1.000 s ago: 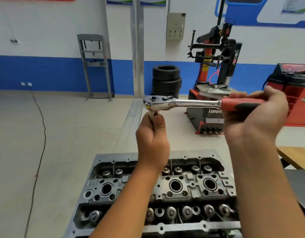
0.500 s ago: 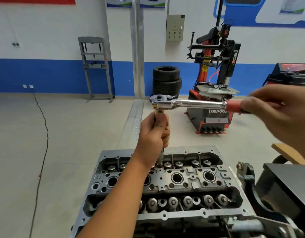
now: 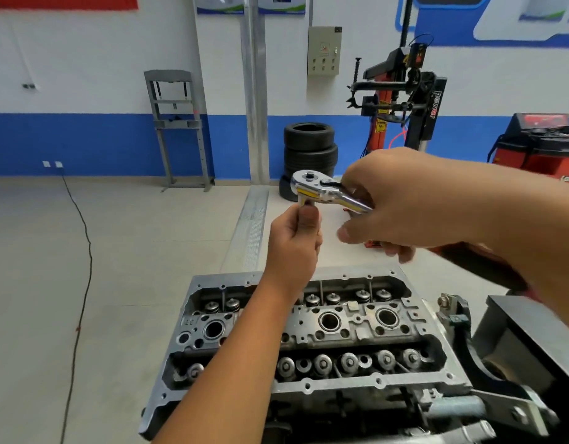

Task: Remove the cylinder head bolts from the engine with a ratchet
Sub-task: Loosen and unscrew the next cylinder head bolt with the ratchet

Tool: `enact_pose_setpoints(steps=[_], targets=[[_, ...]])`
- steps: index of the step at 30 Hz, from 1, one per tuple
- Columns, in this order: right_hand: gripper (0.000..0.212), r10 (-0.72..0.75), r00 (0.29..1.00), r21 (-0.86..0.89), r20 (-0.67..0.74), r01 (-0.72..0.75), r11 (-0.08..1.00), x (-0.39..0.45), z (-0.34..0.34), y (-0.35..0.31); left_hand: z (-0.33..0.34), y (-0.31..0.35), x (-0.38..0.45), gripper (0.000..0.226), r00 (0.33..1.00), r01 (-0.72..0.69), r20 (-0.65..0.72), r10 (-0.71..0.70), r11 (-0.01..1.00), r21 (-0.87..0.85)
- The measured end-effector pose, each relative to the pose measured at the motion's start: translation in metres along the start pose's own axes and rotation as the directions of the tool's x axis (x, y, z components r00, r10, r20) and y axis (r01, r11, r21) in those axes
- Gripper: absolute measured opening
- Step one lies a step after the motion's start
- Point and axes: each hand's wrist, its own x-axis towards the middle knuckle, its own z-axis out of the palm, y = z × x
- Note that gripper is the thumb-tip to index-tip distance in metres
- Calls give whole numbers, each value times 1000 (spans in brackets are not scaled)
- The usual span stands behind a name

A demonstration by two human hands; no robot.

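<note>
Your right hand (image 3: 414,203) has swung the ratchet (image 3: 324,190) handle toward you while your left hand (image 3: 296,245) grips the extension, turning a bolt looser

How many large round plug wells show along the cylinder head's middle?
3: one left, one centre, one right. The left forearm may hide another.

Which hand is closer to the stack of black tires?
Right. In this view the right hand sits just beside the tire stack, while the left hand is lower, below the ratchet head.
</note>
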Motion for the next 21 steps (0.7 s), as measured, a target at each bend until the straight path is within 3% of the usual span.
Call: enact_pose_setpoints(steps=[2,4,6,11,16,21], targets=[[27,-48,999,118,23,45,992,1,0,7,-2,-1,0,43,1000,-1,10,2,1000,-24],[57,-172,985,119,-35,175,977,3,2,15,-5,-1,-1,43,998,24,66,-21,999,-46],[70,-281,957,13,-74,283,959,6,3,23,-9,-1,-2,42,990,49,137,-40,997,-62],[57,-311,933,140,-183,338,931,12,14,36,-13,1,-2,42,973,54,226,-45,998,-35],[45,-282,924,122,-259,321,939,9,21,42,-18,2,-2,44,947,56,318,-49,998,-12],[45,-305,927,13,-220,315,949,10,13,32,-21,0,3,39,942,81,327,-72,997,-14]])
